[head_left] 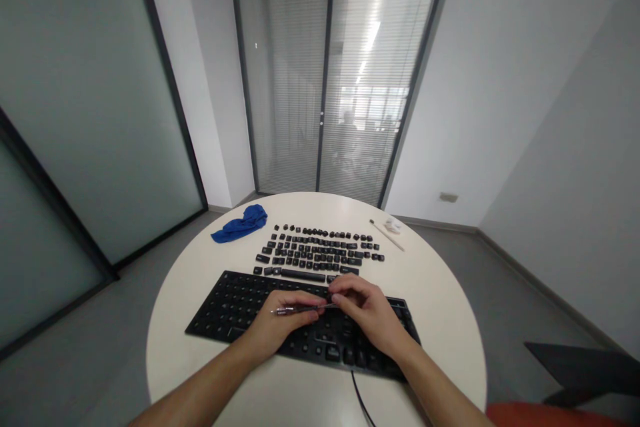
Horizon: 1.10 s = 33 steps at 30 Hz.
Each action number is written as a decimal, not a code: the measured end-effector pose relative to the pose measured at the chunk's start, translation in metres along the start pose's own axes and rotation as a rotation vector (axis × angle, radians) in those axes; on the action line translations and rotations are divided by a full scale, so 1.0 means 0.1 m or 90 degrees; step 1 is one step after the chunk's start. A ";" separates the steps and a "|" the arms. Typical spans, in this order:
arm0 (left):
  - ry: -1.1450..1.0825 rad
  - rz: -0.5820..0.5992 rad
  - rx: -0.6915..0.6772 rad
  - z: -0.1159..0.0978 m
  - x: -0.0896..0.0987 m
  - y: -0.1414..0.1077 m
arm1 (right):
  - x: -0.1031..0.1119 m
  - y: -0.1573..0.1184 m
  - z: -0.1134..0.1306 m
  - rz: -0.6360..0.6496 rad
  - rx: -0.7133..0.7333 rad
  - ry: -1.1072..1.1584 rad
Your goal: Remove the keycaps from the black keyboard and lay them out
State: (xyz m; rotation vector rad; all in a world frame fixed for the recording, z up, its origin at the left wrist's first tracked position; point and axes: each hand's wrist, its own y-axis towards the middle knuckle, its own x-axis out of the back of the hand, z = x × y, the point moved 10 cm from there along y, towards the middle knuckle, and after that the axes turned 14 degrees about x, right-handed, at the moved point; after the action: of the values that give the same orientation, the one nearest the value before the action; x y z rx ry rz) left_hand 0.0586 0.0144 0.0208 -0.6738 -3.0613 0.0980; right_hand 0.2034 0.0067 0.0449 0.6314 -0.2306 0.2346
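Note:
A black keyboard (240, 303) lies slightly slanted on the round table, many of its key positions bare of caps. My left hand (281, 320) rests over its middle, closed around a slim pen-like tool (286, 311) with a silver-and-dark handle; I cannot make out its exact kind. The tool's thin tip points right, towards my right hand (367, 310). The fingers of that hand are curled together above the keyboard's right half, thumb near the tip. What they pinch, if anything, is hidden. Beyond the keyboard, loose black keycaps (313, 257) are laid out in rows, with a long space bar (303, 275) nearest.
A blue cloth (243, 223) lies at the table's back left. At the back right are a thin brush (387, 235) and a small whitish packet (393, 224). A black cable (359, 393) runs from the keyboard's near edge. An orange-red seat (530, 415) shows at lower right.

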 end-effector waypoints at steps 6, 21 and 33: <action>0.054 -0.003 -0.036 -0.04 0.01 -0.01 | 0.16 -0.02 -0.19 -0.086 -0.060 0.038; 0.055 -0.049 0.039 0.03 0.09 0.00 | 0.54 0.05 -0.56 -0.002 -0.174 -0.263; 0.033 -0.041 0.038 0.04 0.11 0.02 | 0.56 0.07 -0.75 0.052 -0.202 -0.308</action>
State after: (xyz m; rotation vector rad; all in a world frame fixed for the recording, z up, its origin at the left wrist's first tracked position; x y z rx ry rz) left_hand 0.0499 0.0206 0.0161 -0.5645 -3.0134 0.1682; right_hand 0.2655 0.0655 0.0061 0.3553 -0.7449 0.1154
